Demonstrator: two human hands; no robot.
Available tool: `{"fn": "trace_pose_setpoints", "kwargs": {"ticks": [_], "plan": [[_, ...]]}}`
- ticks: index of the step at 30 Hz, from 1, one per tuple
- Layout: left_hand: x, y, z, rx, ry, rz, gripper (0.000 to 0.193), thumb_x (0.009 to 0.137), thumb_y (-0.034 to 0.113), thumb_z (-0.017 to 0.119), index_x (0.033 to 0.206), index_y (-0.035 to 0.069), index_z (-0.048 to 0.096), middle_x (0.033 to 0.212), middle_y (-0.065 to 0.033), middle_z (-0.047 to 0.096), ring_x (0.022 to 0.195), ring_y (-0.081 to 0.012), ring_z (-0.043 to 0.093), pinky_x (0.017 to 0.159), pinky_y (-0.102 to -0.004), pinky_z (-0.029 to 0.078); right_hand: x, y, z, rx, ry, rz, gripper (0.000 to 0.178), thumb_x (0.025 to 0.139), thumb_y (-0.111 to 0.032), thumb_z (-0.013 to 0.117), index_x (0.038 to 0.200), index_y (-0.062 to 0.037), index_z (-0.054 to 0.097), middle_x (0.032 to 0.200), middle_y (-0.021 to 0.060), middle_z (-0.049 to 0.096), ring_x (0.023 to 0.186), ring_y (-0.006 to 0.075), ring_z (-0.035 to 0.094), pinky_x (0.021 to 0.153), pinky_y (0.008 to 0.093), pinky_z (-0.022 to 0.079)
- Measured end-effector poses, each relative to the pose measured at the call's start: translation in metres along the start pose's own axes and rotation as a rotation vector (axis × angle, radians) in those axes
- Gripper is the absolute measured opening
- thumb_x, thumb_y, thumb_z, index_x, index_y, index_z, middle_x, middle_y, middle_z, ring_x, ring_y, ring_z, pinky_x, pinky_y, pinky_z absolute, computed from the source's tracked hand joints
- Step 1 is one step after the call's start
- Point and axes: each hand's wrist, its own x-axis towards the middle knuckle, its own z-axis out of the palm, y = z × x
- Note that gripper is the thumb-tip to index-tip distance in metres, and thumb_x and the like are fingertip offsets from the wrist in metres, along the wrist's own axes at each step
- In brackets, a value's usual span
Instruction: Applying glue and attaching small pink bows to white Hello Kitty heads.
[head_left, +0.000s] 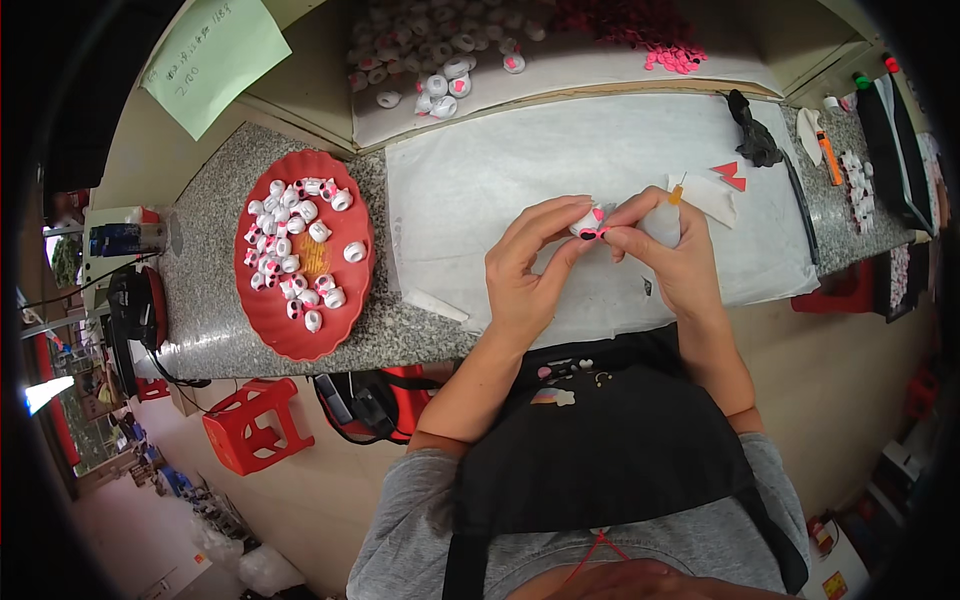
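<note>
My left hand (522, 278) pinches a small white figurine piece (586, 218) with pink and black parts, above the white sheet (450, 200). My right hand (688, 275) has a translucent squeeze bottle (662, 224) with an orange needle tip tucked in it, the needle pointing up and away. Its thumb and forefinger also meet at the figurine piece's right side, by a small pink bit (603, 232). What exactly those fingertips grip is too small to tell. To the left, a red scalloped plate (350, 300) carries many similar white, pink and black pieces (290, 215).
White pieces (430, 90) and bright pink bits (678, 60) lie in heaps on the shelf behind the sheet. On the right are a black crumpled cloth (752, 130), red triangular scraps (730, 176), a white cloth (708, 200) and an orange marker (829, 158). A red stool (255, 428) stands lower left.
</note>
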Motion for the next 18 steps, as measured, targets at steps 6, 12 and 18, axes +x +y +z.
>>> {"fn": "trace_pose_setpoints", "kwargs": {"ticks": [6, 12, 18], "plan": [[0.001, 0.009, -0.002, -0.265, -0.011, -0.174, 0.027, 0.07, -0.005, 0.054, 0.097, -0.003, 0.05, 0.101, -0.017, 0.05, 0.089, -0.0173, 0.051, 0.074, -0.0245, 0.042, -0.003, 0.007, 0.001, -0.082, 0.057, -0.059, 0.014, 0.065, 0.002, 0.06, 0.074, 0.0, 0.05, 0.072, 0.0074, 0.053, 0.061, 0.0106, 0.049, 0.05, 0.0199, 0.039], [0.0, 0.005, -0.005, -0.473, -0.024, -0.239, 0.025, 0.072, -0.003, 0.054, 0.096, -0.004, 0.049, 0.1, -0.0161, 0.05, 0.09, -0.0174, 0.051, 0.077, -0.0261, 0.041, -0.005, 0.003, 0.005, -0.035, -0.04, -0.09, 0.026, 0.062, 0.004, 0.06, 0.086, 0.0007, 0.049, 0.074, 0.007, 0.051, 0.063, 0.0106, 0.049, 0.049, 0.0202, 0.04], [-0.002, 0.005, -0.007, -0.546, -0.104, -0.254, 0.023, 0.072, -0.005, 0.053, 0.095, -0.004, 0.051, 0.099, -0.0144, 0.051, 0.094, -0.0192, 0.049, 0.079, -0.0277, 0.041, -0.004, 0.011, 0.005, 0.013, -0.068, -0.087, 0.028, 0.061, 0.005, 0.061, 0.087, 0.0026, 0.052, 0.078, 0.0091, 0.053, 0.063, 0.0117, 0.05, 0.049, 0.0212, 0.041]]}}
